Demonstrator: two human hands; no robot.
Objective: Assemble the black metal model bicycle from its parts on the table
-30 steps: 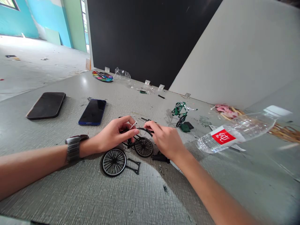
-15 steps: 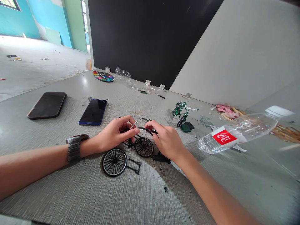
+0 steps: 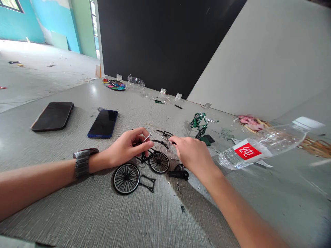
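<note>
My left hand (image 3: 131, 144) is closed round the frame of a small black model bicycle (image 3: 144, 158), with a thin silver piece sticking out between thumb and finger. The bicycle's one fitted wheel (image 3: 159, 162) rests near the table, and a curved black fender (image 3: 160, 143) arches above it. To the right, my right hand (image 3: 190, 151) pinches a small dark item whose tip shows at the fingertips. Silver handlebars (image 3: 165, 136) lie just beyond those fingertips. Nearer me are a loose spoked wheel (image 3: 126, 179), a black bracket (image 3: 148, 183) and a black part (image 3: 178, 175).
A green model bicycle (image 3: 199, 122) stands behind my right hand. A water bottle (image 3: 258, 148) lies at the right. Two phones, one black (image 3: 53, 116) and one blue-edged (image 3: 102, 124), are at the left. A paint palette (image 3: 114, 84) sits at the back.
My right hand has moved right, away from the fender, uncovering the handlebars and more of the black part below. My left hand has stayed in place.
</note>
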